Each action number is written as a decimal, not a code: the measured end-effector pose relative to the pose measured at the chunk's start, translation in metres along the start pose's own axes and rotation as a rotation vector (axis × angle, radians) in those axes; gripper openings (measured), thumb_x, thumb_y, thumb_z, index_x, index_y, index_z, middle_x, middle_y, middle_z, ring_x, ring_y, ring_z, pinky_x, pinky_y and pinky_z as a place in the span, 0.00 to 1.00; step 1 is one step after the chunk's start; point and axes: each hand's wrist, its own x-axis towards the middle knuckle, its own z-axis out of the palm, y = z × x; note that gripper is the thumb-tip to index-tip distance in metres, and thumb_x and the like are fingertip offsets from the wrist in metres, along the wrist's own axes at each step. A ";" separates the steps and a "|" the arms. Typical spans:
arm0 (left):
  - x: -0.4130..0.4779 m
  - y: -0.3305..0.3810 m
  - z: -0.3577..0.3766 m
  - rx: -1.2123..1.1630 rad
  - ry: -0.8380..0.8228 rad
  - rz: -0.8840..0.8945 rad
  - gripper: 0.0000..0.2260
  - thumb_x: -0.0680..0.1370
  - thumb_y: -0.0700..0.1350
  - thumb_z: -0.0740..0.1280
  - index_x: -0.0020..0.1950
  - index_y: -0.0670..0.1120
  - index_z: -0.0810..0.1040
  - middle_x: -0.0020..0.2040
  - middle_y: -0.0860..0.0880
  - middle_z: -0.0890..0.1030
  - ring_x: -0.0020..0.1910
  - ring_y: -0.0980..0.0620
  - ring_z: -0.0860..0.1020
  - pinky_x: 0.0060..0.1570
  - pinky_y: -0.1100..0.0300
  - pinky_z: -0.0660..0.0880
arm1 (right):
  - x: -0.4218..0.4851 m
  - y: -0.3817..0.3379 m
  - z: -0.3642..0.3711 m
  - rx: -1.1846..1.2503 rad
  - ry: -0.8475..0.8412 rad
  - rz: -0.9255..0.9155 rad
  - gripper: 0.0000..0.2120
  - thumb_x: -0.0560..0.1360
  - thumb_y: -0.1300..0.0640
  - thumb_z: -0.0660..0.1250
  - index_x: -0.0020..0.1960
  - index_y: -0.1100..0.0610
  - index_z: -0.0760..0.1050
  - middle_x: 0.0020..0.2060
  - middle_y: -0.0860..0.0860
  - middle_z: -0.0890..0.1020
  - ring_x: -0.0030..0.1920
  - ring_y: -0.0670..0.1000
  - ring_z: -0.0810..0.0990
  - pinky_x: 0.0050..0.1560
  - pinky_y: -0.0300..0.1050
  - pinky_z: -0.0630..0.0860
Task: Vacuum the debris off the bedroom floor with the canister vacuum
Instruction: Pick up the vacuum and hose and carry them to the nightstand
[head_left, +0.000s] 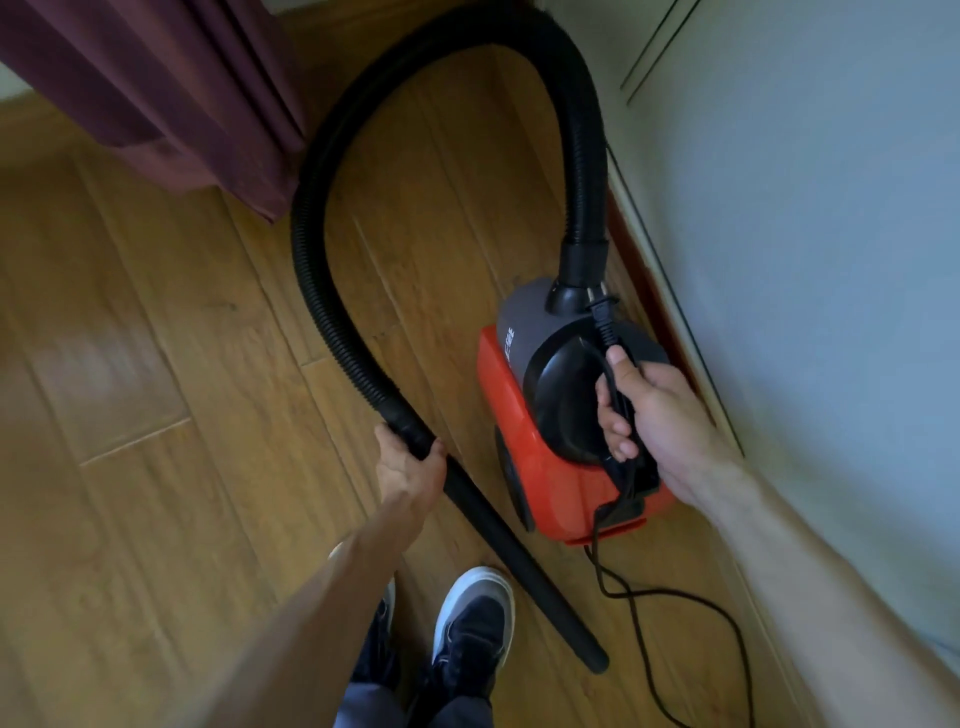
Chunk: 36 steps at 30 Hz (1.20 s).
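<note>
I see the left hand (410, 462) wrapped round the smooth black wand (519, 551) where the ribbed hose (311, 218) ends. The right hand (649, 410) grips the thin cord (675, 597) above the glossy red-and-grey canister vacuum (550, 467), just beside the pale wall (831, 208), with the wood-plank floor (156, 364) beneath.

Red-and-grey canister vacuum (540, 415), black hose (332, 208), maroon curtain (171, 88)

Floor (156, 322): wood-look planks, satin sheen. Canister vacuum (545, 467): smooth red and grey plastic — black handle glossy. Hose (317, 291): ribbed black plastic, matt. Curtain (171, 88): maroon cloth — pleated, matt.
</note>
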 end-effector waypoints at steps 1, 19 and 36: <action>-0.012 0.002 -0.003 -0.012 -0.020 0.016 0.16 0.75 0.43 0.70 0.54 0.55 0.64 0.50 0.49 0.77 0.50 0.44 0.81 0.49 0.44 0.81 | -0.008 -0.001 0.002 -0.001 -0.006 0.005 0.22 0.84 0.46 0.54 0.38 0.59 0.69 0.23 0.50 0.66 0.21 0.49 0.63 0.27 0.44 0.61; -0.270 0.163 -0.105 -0.060 -0.133 0.280 0.29 0.75 0.42 0.71 0.55 0.74 0.61 0.52 0.51 0.80 0.56 0.46 0.80 0.54 0.43 0.79 | -0.209 -0.131 0.001 0.071 0.009 -0.132 0.19 0.85 0.52 0.53 0.41 0.62 0.71 0.24 0.52 0.69 0.24 0.51 0.65 0.26 0.42 0.65; -0.428 0.276 -0.220 0.085 -0.078 0.562 0.21 0.73 0.39 0.72 0.58 0.56 0.66 0.39 0.52 0.83 0.39 0.51 0.83 0.45 0.51 0.81 | -0.359 -0.250 0.061 0.274 0.054 -0.274 0.16 0.85 0.54 0.53 0.42 0.60 0.69 0.24 0.51 0.68 0.24 0.49 0.65 0.26 0.42 0.63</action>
